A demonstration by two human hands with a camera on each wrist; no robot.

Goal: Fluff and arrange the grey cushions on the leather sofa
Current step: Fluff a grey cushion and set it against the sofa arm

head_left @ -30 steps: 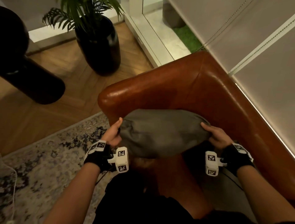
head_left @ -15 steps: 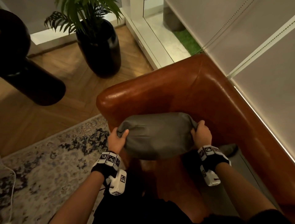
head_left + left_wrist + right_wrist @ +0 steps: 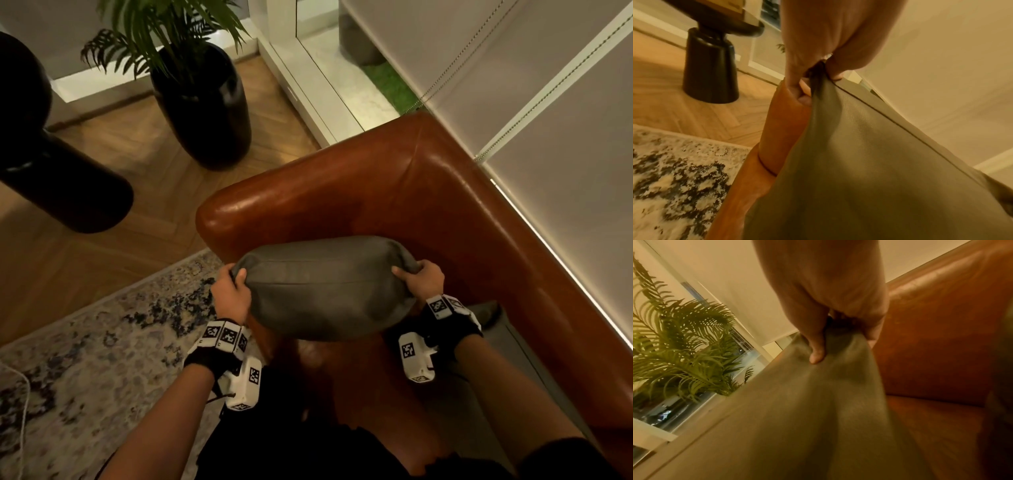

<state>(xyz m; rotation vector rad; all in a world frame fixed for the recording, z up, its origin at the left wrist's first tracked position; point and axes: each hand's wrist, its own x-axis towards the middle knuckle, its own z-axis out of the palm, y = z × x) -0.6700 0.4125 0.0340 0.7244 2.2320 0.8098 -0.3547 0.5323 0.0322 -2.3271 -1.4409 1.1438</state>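
— Seen from the head view, where does the plump grey fabric cushion (image 3: 329,287) sit?

— It hangs above the seat of the brown leather sofa (image 3: 394,192), close to the rounded armrest, stretched sideways between two hands. The left hand (image 3: 231,294) pinches its left corner, thumb on top; the right hand (image 3: 423,282) clamps the right corner, fingers curled into the cloth. Both wrists carry black bands with white marker blocks. A second grey cushion (image 3: 489,317) lies on the seat beside the right wrist, mostly hidden.

— And around the sofa?

— A patterned grey and cream rug (image 3: 85,342) lies on the herringbone wood floor (image 3: 144,154), a tall glossy black planter (image 3: 209,109) with a green palm stands beyond the armrest, and pale roller blinds (image 3: 531,85) hang behind the backrest.

— What does the left wrist view add?

— The left hand's fingers (image 3: 797,65) and thumb close on a bunched corner of the cushion, whose seam runs down to the right. The armrest shows just behind it, and a black conical pedestal (image 3: 710,68) stands on the floor.

— The right wrist view?

— It is blurred, yet the right hand's thumb (image 3: 816,344) presses gathered fabric against the curled fingers, with the sofa backrest to the right and the palm fronds (image 3: 684,340) to the left.
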